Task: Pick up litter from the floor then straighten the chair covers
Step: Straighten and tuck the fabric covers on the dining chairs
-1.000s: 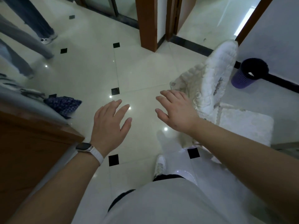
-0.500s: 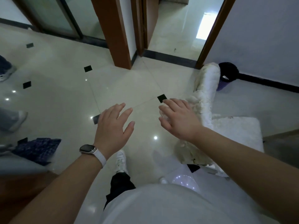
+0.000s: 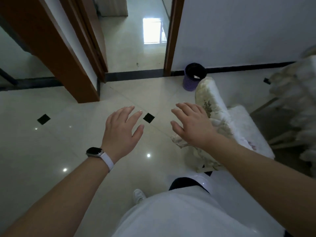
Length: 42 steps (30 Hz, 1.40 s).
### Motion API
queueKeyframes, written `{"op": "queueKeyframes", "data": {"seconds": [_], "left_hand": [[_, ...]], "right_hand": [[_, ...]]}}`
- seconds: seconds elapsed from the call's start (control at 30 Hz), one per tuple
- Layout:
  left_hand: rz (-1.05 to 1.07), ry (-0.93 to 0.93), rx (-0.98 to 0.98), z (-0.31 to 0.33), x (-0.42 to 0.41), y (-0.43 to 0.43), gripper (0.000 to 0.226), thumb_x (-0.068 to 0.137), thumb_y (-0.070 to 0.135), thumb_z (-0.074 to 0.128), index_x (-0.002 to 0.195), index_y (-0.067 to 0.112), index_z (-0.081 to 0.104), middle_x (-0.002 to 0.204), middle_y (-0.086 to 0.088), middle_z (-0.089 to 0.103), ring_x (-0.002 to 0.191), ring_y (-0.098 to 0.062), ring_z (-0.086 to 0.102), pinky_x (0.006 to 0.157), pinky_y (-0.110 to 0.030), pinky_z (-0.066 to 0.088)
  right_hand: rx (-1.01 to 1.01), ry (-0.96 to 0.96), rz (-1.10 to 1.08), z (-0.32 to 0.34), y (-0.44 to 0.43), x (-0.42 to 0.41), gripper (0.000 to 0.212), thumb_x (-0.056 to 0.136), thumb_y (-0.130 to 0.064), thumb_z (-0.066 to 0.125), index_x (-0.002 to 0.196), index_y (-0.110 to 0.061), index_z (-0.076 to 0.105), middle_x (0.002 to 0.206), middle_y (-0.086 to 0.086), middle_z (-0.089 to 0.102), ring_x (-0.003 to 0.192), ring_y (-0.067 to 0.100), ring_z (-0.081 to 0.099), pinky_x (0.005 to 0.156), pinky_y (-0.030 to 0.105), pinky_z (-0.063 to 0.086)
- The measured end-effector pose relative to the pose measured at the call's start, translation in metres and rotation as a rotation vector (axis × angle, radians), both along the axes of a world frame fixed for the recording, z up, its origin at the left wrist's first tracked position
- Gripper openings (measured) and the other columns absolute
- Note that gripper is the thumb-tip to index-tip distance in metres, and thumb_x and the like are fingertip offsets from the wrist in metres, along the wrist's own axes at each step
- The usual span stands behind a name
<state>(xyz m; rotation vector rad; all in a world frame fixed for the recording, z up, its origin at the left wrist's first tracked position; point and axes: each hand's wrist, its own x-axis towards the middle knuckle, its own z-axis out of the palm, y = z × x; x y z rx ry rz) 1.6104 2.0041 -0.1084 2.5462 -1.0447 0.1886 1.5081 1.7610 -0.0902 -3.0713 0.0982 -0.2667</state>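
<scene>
A chair with a white floral cover (image 3: 215, 103) stands right of centre, its backrest towards me and its white seat (image 3: 246, 127) beyond. The cover hangs rumpled down the back. My right hand (image 3: 193, 125) hovers flat with straight fingers just left of the backrest, holding nothing. My left hand (image 3: 121, 132), with a white-strapped watch on the wrist, is spread open over the glossy tile floor, also empty. No litter shows on the floor near my hands.
A purple wastebasket (image 3: 194, 76) with a dark liner stands by the wall behind the chair. A second covered chair (image 3: 297, 103) is at the right edge. Brown door frames (image 3: 56, 53) and an open doorway lie ahead.
My view has swung right and lifted: the wooden furniture and blue cloth at the left are gone, the doorway and a second chair have come in. Both hands stay open and empty.
</scene>
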Motion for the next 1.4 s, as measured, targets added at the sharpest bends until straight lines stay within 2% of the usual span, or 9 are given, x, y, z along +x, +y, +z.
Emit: {"op": "queueKeyframes", "data": {"seconds": [0.3,0.57,0.73,0.93,1.03,1.13,1.23,1.4], "left_hand": [[-0.251,0.016,-0.037,-0.001,0.061,-0.067,0.044,0.094,0.040,0.048,0.131,0.018,0.058,0.138,-0.009,0.053,0.128,-0.028,0.047,0.104,-0.048,0.037],[-0.434,0.009,0.045,0.012,0.107,-0.142,0.045,0.095,0.042,0.046,0.132,0.019,0.058,0.140,-0.008,0.052,0.129,-0.028,0.046,0.104,-0.047,0.036],[-0.540,-0.038,0.048,0.020,0.122,-0.197,0.046,0.094,0.042,0.047,0.132,0.020,0.058,0.140,-0.008,0.053,0.130,-0.028,0.045,0.104,-0.047,0.035],[-0.727,-0.068,0.058,0.020,0.109,-0.259,0.045,0.093,0.042,0.050,0.130,0.019,0.060,0.137,-0.008,0.055,0.127,-0.028,0.047,0.104,-0.044,0.034],[-0.849,-0.080,0.033,0.015,0.100,-0.287,0.042,0.092,0.039,0.054,0.128,0.019,0.062,0.136,-0.009,0.056,0.125,-0.028,0.050,0.103,-0.043,0.034],[-0.954,-0.047,0.055,0.006,0.094,-0.309,0.043,0.092,0.040,0.054,0.129,0.019,0.062,0.138,-0.008,0.055,0.126,-0.028,0.049,0.104,-0.044,0.036],[-1.079,-0.009,0.081,-0.003,0.090,-0.326,0.045,0.092,0.044,0.053,0.129,0.019,0.062,0.138,-0.008,0.055,0.127,-0.028,0.049,0.104,-0.049,0.039],[-1.217,0.049,0.155,-0.016,0.097,-0.346,0.050,0.092,0.052,0.048,0.129,0.020,0.061,0.137,-0.006,0.055,0.126,-0.027,0.049,0.103,-0.046,0.038]], "right_hand": [[0.031,0.018,-0.301,-0.009,-0.028,0.003,0.048,0.091,-0.045,0.041,0.122,-0.015,0.062,0.130,0.007,0.059,0.121,0.029,0.051,0.102,0.043,0.035],[0.090,-0.066,-0.463,-0.022,-0.078,0.037,0.047,0.091,-0.045,0.043,0.120,-0.015,0.063,0.127,0.007,0.061,0.119,0.028,0.053,0.100,0.042,0.037],[0.092,-0.079,-0.541,-0.017,-0.106,0.043,0.048,0.092,-0.045,0.041,0.121,-0.013,0.063,0.129,0.008,0.060,0.119,0.028,0.052,0.101,0.039,0.032],[0.114,-0.075,-0.710,-0.012,-0.126,0.001,0.044,0.094,-0.045,0.041,0.121,-0.016,0.061,0.129,0.008,0.059,0.120,0.028,0.051,0.101,0.043,0.036],[0.106,-0.070,-0.821,-0.015,-0.130,-0.020,0.043,0.093,-0.044,0.043,0.120,-0.016,0.063,0.129,0.007,0.060,0.120,0.028,0.051,0.101,0.042,0.034],[0.122,-0.067,-0.933,-0.020,-0.124,-0.041,0.043,0.093,-0.044,0.044,0.119,-0.015,0.063,0.129,0.007,0.059,0.120,0.028,0.050,0.102,0.041,0.032],[0.127,-0.052,-1.030,-0.027,-0.115,-0.059,0.045,0.092,-0.045,0.044,0.120,-0.015,0.063,0.129,0.007,0.059,0.121,0.030,0.051,0.102,0.044,0.036],[0.131,-0.003,-1.192,-0.032,-0.097,-0.072,0.049,0.092,-0.050,0.042,0.120,-0.015,0.064,0.128,0.007,0.060,0.119,0.028,0.053,0.101,0.042,0.035]]}}
